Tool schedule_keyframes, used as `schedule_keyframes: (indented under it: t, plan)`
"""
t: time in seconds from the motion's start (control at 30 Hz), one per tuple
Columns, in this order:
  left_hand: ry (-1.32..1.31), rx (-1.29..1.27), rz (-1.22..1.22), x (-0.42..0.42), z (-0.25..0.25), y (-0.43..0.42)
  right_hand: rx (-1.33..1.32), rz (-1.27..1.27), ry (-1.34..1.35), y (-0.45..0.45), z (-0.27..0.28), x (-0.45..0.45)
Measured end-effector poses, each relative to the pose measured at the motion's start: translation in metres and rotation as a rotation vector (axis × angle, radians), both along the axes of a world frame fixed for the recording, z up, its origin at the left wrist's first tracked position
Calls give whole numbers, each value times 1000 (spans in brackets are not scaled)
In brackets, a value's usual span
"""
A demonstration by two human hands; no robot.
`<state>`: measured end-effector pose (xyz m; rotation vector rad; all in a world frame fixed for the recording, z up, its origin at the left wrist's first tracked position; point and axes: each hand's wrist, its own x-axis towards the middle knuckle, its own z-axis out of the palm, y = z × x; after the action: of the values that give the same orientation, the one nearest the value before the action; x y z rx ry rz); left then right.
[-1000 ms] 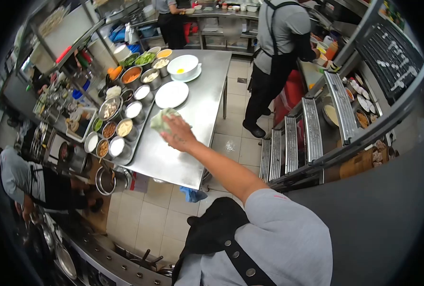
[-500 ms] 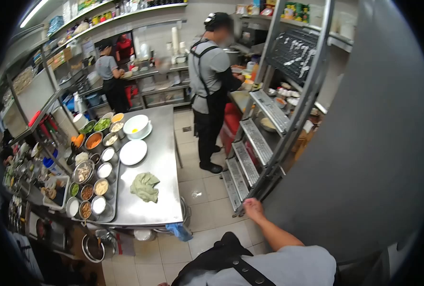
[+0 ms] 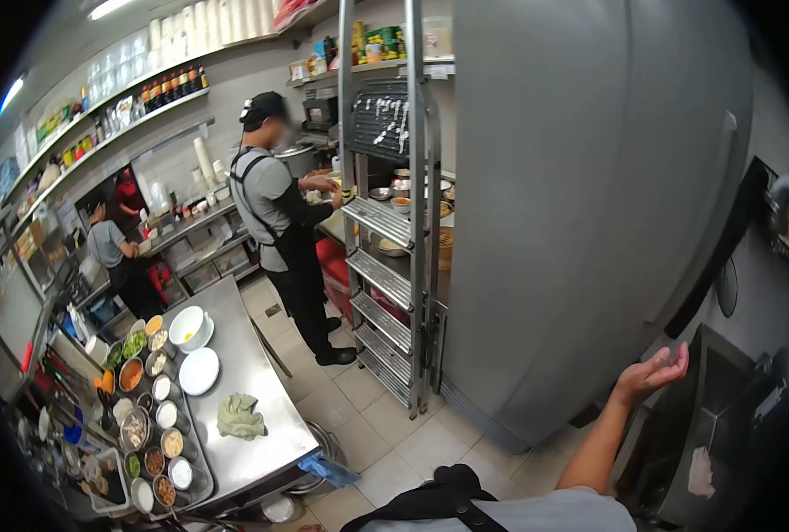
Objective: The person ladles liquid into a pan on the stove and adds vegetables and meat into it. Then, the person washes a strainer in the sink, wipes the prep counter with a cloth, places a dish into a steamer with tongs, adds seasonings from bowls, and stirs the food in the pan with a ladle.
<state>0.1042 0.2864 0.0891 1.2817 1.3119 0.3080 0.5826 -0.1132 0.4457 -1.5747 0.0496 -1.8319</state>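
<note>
My right hand [image 3: 650,377] is stretched out to the right, open, with the fingers extended and nothing visible in it. Below and beyond it is a dark metal basin-like unit [image 3: 718,390]. A pale pink scrap [image 3: 701,472] shows against that unit; whether it lies there or is in the air I cannot tell. Only a sliver of my left hand [image 3: 309,528] shows at the bottom edge, its fingers hidden.
A steel table [image 3: 266,377] on the left bears a crumpled green cloth [image 3: 241,417], a white plate [image 3: 199,371], a white bowl [image 3: 188,326] and several ingredient tins. A stepladder [image 3: 385,288] stands beside a tall grey cabinet [image 3: 572,222]. A co-worker [image 3: 274,213] works beyond.
My view has turned right, bringing the dark basin-like unit into sight. My right hand has moved from near the ladder's foot out to the right, and its curled fingers have opened.
</note>
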Motion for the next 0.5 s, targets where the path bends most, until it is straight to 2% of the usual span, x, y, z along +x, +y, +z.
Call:
schedule_keyframes:
  t: [0.07, 0.13, 0.2, 0.5]
  plan:
    - [15, 12, -29, 1, 5, 3, 82, 40, -21, -4, -11, 18]
    - [33, 18, -53, 5, 10, 5, 69, -31, -27, -6, -31, 56]
    - [55, 11, -64, 9, 18, 5, -16, -227, 178, -1, -32, 71]
    - [171, -32, -109, 28, 24, -1, 54, -67, 222, -5, -35, 82]
